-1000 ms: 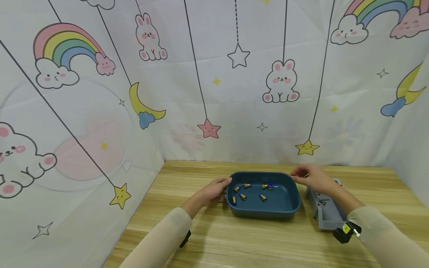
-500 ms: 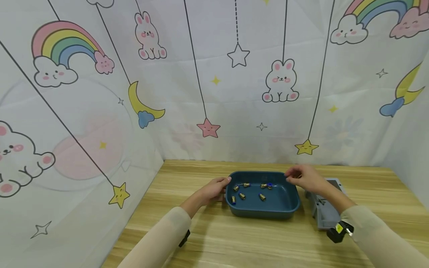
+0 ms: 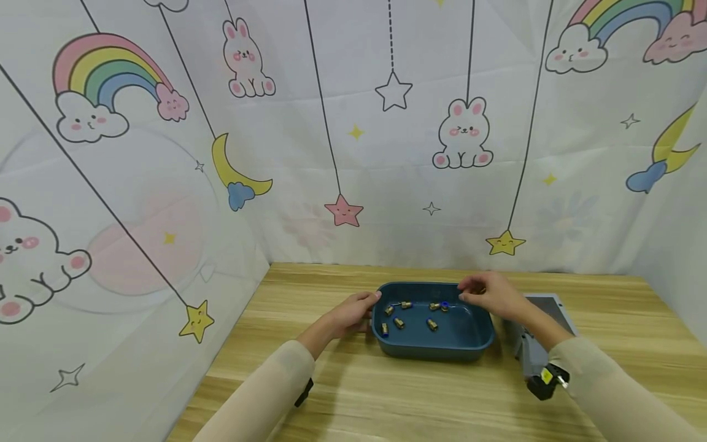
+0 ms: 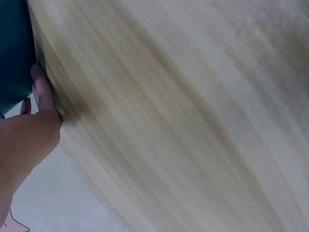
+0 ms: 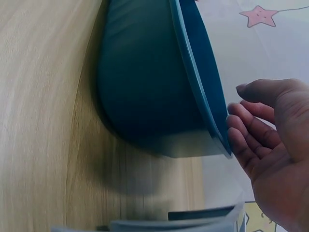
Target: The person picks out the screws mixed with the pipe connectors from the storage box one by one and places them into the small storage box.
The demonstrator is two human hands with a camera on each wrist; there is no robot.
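A dark blue-green tray (image 3: 431, 353) lies on the table with several small brass fittings with blue ends, such as one fitting (image 3: 432, 325), spread on its floor. At its left end my left hand (image 3: 349, 313) grips the rim, thumb on top and fingers against the outer wall. In the left wrist view those fingers (image 4: 44, 92) lie along the tray's side. Over the back right corner hovers my right hand (image 3: 488, 294), fingers loosely bent. The right wrist view shows the thumb apart from the fingertips and nothing visible between them.
Right of the tray stands a grey box (image 3: 533, 359), partly hidden under my right forearm; its edge (image 5: 193, 224) also shows low in the right wrist view. A patterned white cloth (image 3: 409, 239) hangs behind the wooden table (image 3: 397, 399).
My right hand has moved left, from beside the tray's right end to above its back right corner. The left hand and the tray have stayed in place.
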